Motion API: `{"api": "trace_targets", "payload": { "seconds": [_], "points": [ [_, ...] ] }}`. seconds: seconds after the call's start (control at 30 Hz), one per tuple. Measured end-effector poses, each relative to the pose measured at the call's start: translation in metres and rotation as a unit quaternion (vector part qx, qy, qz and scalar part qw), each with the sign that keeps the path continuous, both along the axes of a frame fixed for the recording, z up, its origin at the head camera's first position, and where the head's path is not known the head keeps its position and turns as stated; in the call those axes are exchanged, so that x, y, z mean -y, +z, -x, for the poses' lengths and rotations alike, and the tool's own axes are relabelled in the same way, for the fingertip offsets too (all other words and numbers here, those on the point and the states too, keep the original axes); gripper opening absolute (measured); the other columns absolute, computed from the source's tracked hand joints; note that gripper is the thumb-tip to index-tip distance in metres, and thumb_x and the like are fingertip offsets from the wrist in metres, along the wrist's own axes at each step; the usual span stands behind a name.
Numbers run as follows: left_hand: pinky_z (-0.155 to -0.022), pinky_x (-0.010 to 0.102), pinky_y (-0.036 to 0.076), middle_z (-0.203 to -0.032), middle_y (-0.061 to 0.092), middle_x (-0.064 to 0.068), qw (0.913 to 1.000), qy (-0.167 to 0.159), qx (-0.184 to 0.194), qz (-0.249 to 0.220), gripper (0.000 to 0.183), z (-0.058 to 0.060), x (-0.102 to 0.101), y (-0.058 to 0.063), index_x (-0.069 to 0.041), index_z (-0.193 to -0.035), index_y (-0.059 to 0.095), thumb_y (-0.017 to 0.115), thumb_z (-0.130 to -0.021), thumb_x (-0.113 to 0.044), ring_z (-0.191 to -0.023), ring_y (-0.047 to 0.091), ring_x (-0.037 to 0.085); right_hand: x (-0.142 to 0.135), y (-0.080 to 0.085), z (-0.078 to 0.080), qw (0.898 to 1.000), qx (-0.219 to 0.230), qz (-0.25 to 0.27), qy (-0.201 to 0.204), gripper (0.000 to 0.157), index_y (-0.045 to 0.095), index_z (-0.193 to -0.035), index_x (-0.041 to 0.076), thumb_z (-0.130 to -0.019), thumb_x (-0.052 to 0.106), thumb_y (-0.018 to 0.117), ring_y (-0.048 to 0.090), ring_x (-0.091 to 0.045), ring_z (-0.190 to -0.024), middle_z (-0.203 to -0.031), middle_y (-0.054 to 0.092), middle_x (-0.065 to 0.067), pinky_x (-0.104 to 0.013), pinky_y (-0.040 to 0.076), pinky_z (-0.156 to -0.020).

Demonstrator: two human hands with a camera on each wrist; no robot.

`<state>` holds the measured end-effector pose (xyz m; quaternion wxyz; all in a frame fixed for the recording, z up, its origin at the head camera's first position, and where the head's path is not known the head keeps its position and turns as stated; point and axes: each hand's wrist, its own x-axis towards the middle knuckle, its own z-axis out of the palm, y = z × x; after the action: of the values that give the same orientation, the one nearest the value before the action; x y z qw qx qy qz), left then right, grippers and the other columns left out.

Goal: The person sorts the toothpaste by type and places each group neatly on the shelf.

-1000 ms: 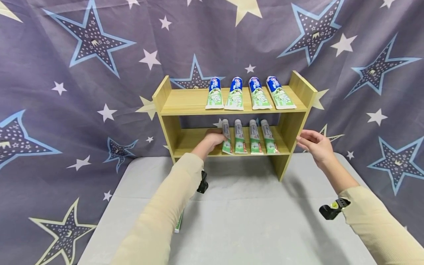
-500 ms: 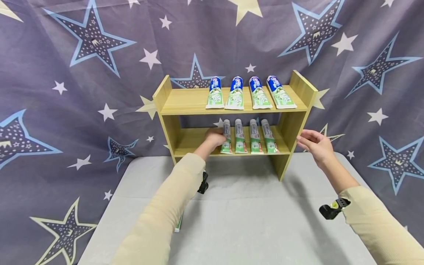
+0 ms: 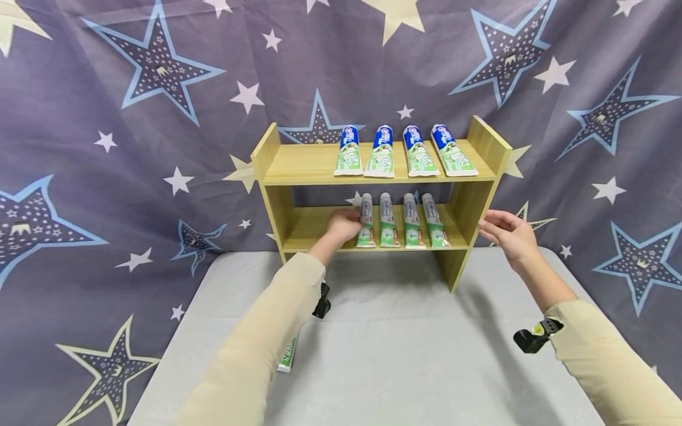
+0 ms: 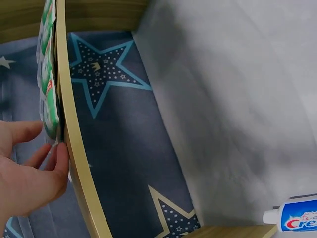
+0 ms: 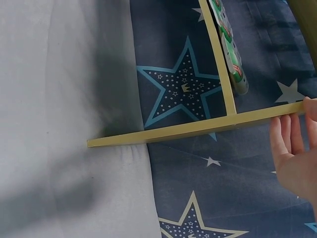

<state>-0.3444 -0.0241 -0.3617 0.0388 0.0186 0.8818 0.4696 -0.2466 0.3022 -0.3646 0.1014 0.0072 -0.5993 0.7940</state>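
My left hand reaches into the lower level of a two-tier wooden shelf. Its thumb and fingertips hold the leftmost green-and-white toothpaste tube by its side, also visible in the left wrist view near the hand. Several matching tubes lie to the right of it in a row, crimped ends toward the front. At the shelf's right side panel, my right hand grips the edge; the right wrist view shows the thumb and fingers against that panel.
Several blue-and-green toothpaste tubes lie on the upper board, with bare board to their left. Another tube lies on the grey-covered table, partly hidden by the left sleeve. A star-patterned curtain hangs behind.
The leftmost lower tube, slanted a second ago, has turned straighter under my left hand. The head view has shifted slightly. My right hand stays on the side panel.
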Motion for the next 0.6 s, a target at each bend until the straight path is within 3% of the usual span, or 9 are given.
{"api": "trace_targets", "payload": {
  "seconds": [0.1, 0.37, 0.6],
  "points": [
    [-0.095, 0.033, 0.056, -0.120, 0.068, 0.013, 0.9995, -0.004, 0.000, -0.031, 0.038, -0.005, 0.007, 0.000, -0.005, -0.122, 0.065, 0.066, -0.084, -0.006, -0.112, 0.063, 0.026, 0.000, 0.001, -0.001, 1.000, -0.001, -0.001, -0.001, 0.028, 0.069, -0.086, 0.016, -0.085, -0.011, 0.062, 0.069, -0.002, -0.071, -0.076, 0.069, 0.008, -0.015, 0.060, -0.068],
    [-0.094, 0.032, 0.055, -0.121, 0.068, 0.011, 0.9989, -0.009, -0.006, -0.046, 0.035, -0.017, 0.030, -0.002, -0.007, -0.118, 0.066, 0.069, -0.085, -0.014, -0.112, 0.063, 0.026, 0.000, -0.001, -0.001, 1.000, -0.007, -0.002, -0.003, 0.027, 0.070, -0.086, 0.016, -0.084, -0.010, 0.063, 0.069, -0.002, -0.071, -0.076, 0.069, 0.008, -0.015, 0.060, -0.067],
    [-0.091, 0.031, 0.057, -0.119, 0.068, 0.015, 0.9972, -0.037, -0.008, -0.064, 0.033, -0.043, 0.052, -0.007, -0.003, -0.118, 0.066, 0.069, -0.086, -0.010, -0.108, 0.065, 0.028, 0.000, -0.002, 0.000, 1.000, -0.013, 0.002, -0.004, 0.026, 0.070, -0.085, 0.016, -0.085, -0.009, 0.063, 0.069, -0.002, -0.071, -0.076, 0.071, 0.008, -0.016, 0.060, -0.067]
  ]
}}
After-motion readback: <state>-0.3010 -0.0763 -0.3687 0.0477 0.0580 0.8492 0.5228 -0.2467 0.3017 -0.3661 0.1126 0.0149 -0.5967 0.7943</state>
